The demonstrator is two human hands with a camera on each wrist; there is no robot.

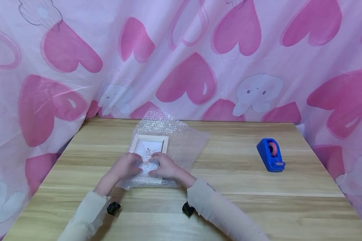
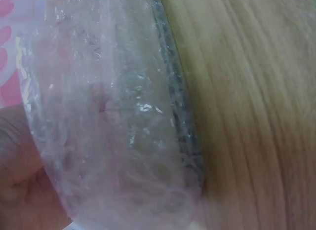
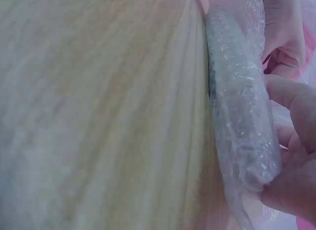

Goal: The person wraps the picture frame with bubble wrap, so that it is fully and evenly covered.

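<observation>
A white picture frame (image 1: 152, 137) with a small plant print lies face up on a sheet of clear bubble wrap (image 1: 187, 144). The near part of the sheet is folded up over the frame's lower end. My left hand (image 1: 127, 166) grips this flap on the left, fingers bent toward the middle. On the other side my right hand (image 1: 168, 167) holds it with bent fingers, its fingertips close to the left hand's. In the right wrist view, the wrapped near edge (image 3: 242, 101) bulges beside the right thumb and fingers (image 3: 301, 104). The wrap partly hides the left hand in the left wrist view.
A blue tape dispenser (image 1: 270, 155) with a pink roll stands on the right of the wooden table (image 1: 229, 187). Behind the table hangs a pink curtain (image 1: 181, 43) with hearts. A black wrist camera (image 1: 113, 208) sits below the left sleeve, another (image 1: 188, 209) below the right.
</observation>
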